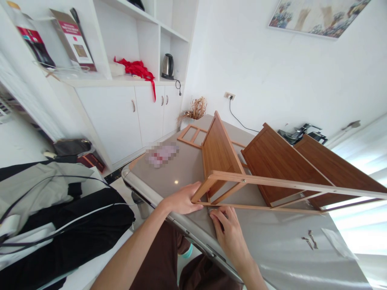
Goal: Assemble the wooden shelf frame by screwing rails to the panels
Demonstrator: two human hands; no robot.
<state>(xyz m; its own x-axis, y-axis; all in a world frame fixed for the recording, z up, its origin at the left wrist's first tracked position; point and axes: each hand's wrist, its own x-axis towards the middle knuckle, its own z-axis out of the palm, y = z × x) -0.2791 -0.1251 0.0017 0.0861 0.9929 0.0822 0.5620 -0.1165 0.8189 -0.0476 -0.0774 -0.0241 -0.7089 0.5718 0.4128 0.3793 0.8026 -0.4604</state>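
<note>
A wooden shelf rack lies on its side on the grey table (290, 249), its brown shelf boards (222, 151) standing up from a light side frame (278, 181). At the near left end of that frame, my left hand (185, 200) is closed round the corner, some fingers hidden behind the wood. My right hand (228, 227) is just right of it, thumb and fingers pinched against the frame's lower rail. What sits in that pinch, if anything, is too small to make out. Several loose screws (311, 240) lie to the right of my right hand.
A clear plastic bag (339, 243) lies by the screws. A blurred packet (162, 155) rests on the table's left part. Clothes and cables (66, 209) are heaped at left. Behind stand a white cabinet (111, 117) and a dried plant (196, 108).
</note>
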